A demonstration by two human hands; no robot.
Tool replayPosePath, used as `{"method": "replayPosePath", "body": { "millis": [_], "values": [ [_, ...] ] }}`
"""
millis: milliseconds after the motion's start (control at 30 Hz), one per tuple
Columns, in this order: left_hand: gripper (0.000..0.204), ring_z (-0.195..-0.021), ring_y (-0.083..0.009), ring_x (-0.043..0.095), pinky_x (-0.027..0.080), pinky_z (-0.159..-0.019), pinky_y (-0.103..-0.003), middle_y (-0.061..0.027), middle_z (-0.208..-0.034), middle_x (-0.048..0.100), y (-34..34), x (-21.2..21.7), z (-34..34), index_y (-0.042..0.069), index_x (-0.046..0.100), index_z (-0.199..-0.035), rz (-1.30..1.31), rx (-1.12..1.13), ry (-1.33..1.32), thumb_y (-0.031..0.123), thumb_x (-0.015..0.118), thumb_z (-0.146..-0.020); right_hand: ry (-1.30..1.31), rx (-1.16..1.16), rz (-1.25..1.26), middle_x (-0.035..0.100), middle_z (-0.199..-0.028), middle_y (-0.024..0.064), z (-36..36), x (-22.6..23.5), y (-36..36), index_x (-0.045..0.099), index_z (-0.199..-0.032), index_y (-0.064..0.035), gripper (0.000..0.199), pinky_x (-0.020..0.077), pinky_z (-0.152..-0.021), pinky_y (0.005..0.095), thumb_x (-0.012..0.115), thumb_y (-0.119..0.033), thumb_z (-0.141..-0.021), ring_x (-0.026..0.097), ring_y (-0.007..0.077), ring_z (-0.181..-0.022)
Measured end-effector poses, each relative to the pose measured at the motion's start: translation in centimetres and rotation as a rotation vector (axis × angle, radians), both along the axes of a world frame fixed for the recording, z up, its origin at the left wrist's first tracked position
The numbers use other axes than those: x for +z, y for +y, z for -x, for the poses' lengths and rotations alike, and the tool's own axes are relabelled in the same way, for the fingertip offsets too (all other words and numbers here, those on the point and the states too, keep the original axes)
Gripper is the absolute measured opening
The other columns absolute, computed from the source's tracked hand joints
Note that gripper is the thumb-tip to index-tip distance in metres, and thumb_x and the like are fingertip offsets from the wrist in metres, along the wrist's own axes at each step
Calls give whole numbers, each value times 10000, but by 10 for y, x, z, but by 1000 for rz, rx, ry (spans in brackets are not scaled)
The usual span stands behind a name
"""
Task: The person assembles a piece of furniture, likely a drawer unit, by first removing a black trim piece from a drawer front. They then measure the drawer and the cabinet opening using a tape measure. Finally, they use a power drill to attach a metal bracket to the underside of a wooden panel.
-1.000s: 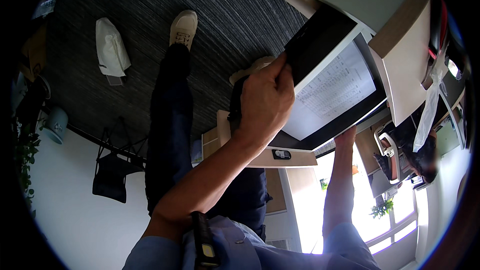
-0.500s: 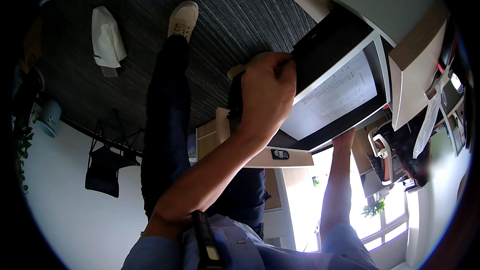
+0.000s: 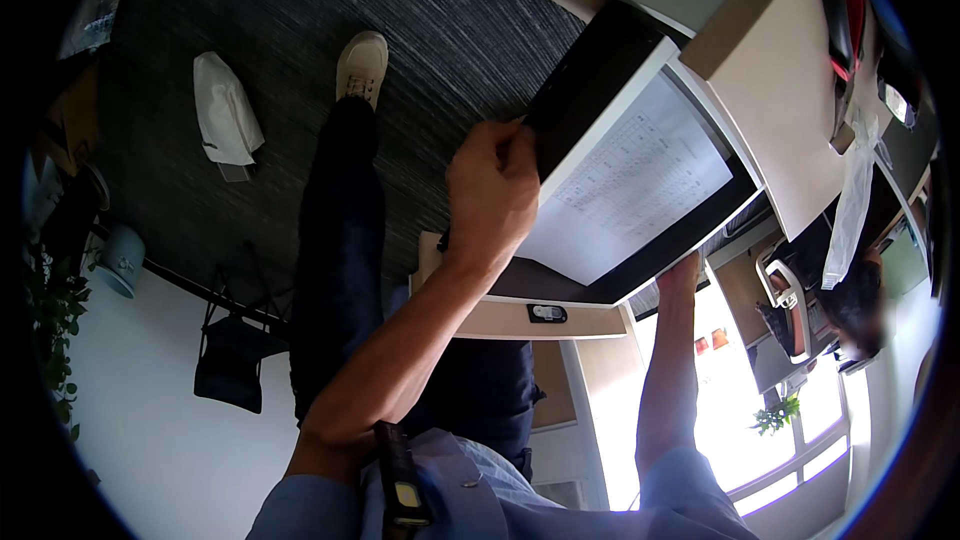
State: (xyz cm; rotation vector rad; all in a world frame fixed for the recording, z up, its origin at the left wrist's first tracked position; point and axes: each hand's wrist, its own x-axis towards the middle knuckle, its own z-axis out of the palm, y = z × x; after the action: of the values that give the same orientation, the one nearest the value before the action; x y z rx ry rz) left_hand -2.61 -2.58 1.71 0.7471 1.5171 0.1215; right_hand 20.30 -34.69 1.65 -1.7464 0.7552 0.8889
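Since the earlier frames the monitor [image 3: 640, 175] has tilted further, its dark back edge swinging up toward the grey carpet [image 3: 300, 70]. The left hand [image 3: 493, 195] is clenched over the monitor's left edge, fingers wrapped around the black bezel, while the right hand [image 3: 688, 268] reaches under the lower right corner; its fingers are hidden behind the frame, so its grip cannot be told. The screen shows a pale sheet of rows. Below it sits a light wooden desk edge [image 3: 520, 318]. A white bag [image 3: 226, 110] lies on the carpet, well apart from the person's white shoe [image 3: 362, 64].
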Motion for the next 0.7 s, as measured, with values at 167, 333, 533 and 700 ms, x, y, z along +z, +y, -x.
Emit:
{"method": "replayPosePath", "body": {
  "millis": [167,333,533,700],
  "values": [
    [212,-710,-82,568,437,-634,-231,-62,-817,650,-6,-5,4,-46,645,-1018,37,36,-25,138,576,-940,-6,4,-65,637,-1165,151,2,-1,-9,496,-1299,40,408,571,-864,371,470,-229,-993,647,271,-1037],
    [233,-707,-86,566,441,-636,-240,-68,-819,650,0,-3,1,-53,645,-1007,59,-24,8,158,572,-939,14,4,-84,636,-1169,143,-1,0,-6,513,-1289,27,412,552,-896,377,481,-249,-985,634,268,-1067],
    [247,-740,-108,574,452,-685,-253,-93,-843,653,7,4,1,-69,644,-985,36,-88,38,161,571,-932,45,-23,-20,627,-1166,139,-2,-1,-11,510,-1287,25,424,535,-914,379,492,-267,-980,617,262,-1083],
    [233,-806,-119,586,452,-739,-257,-104,-874,651,-14,3,25,-61,642,-994,55,-90,89,149,558,-937,43,-41,38,623,-1207,113,26,3,-13,502,-1311,-17,430,539,-923,402,472,-306,-995,614,264,-1100]
  ]
}}
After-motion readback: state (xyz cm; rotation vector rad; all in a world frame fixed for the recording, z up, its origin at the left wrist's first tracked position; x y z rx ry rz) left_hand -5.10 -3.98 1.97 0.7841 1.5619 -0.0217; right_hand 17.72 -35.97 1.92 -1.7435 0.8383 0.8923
